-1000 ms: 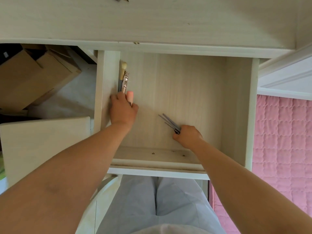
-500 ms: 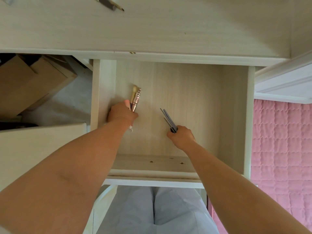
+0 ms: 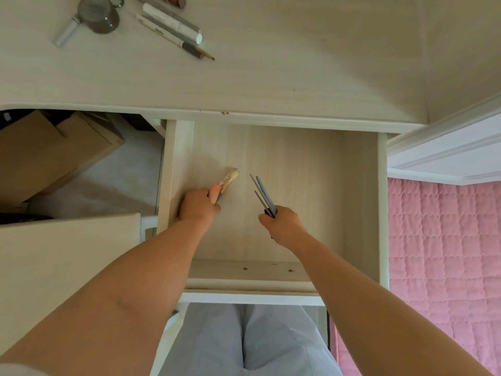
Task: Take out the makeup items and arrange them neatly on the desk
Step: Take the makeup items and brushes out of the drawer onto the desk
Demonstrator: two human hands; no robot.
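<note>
A pale wooden drawer [image 3: 363, 202] stands pulled out below the desk top [image 3: 271, 77]. Inside it my left hand [image 3: 198, 207] grips a bunch of small makeup sticks [image 3: 226, 183]: a beige-tipped one, a rose-gold tube and a peach-capped one. My right hand [image 3: 282, 222] holds a few thin grey-blue makeup pencils [image 3: 261, 192], their ends fanned up and to the left. Both hands hover over the bare drawer floor, about a hand's width apart. On the desk at upper left lie a white eyebrow pencil [image 3: 173, 36], a white pen-shaped tube [image 3: 173, 21], a round clear jar [image 3: 99, 14] and a small silver tube [image 3: 66, 32].
Cardboard boxes [image 3: 54, 156] sit under the desk to the left, beside a pale cabinet panel [image 3: 67, 253]. A pink quilted bedspread [image 3: 444, 253] fills the right side. My legs in light blue trousers [image 3: 244, 340] are below the drawer front.
My left hand lifted the sticks away from the drawer's left wall toward the middle. The right hand stayed closed on the pencils. The view tilted up, bringing the desk items into sight.
</note>
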